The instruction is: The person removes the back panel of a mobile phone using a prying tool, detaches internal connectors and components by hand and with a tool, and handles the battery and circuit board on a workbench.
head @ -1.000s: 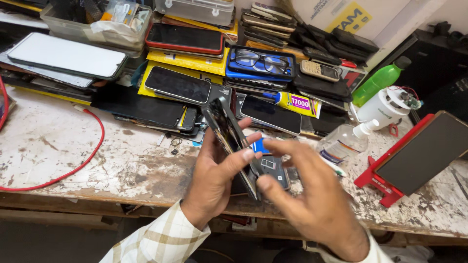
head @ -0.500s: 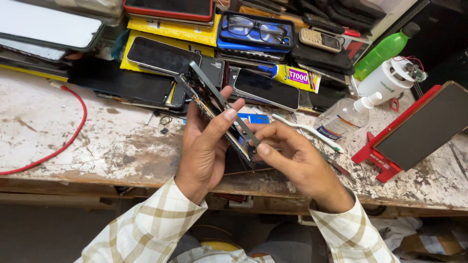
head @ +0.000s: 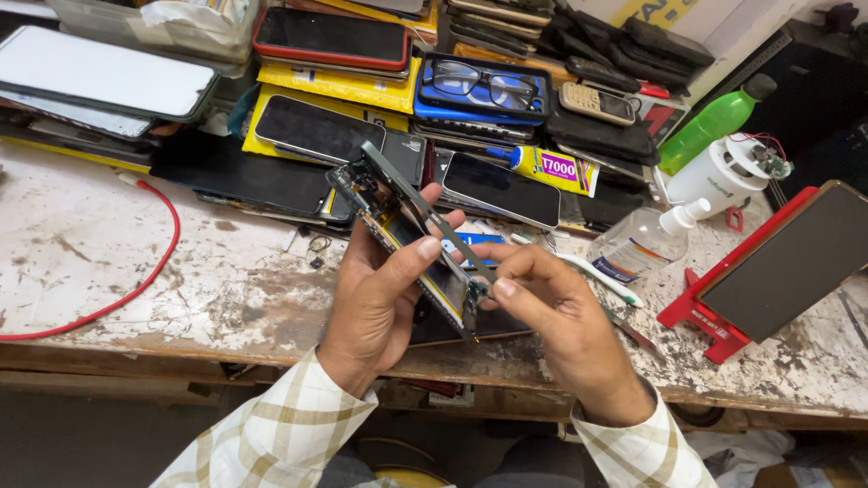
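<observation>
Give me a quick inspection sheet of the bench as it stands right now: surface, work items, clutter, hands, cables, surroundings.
Surface: worn white workbench, stained and chipped along the front edge.
Job's things: opened black smartphone, screen lifted from body, insides showing.
Clutter: stacked phones, black-framed glasses on a blue case, yellow glue tube, clear spray bottle, green bottle, red phone stand with a phone.
Grippers: left hand grips the phone; right hand pinches its lower end.
Cables: red cable curving across the bench.
Surroundings: cardboard box behind; nothing else seen.
</observation>
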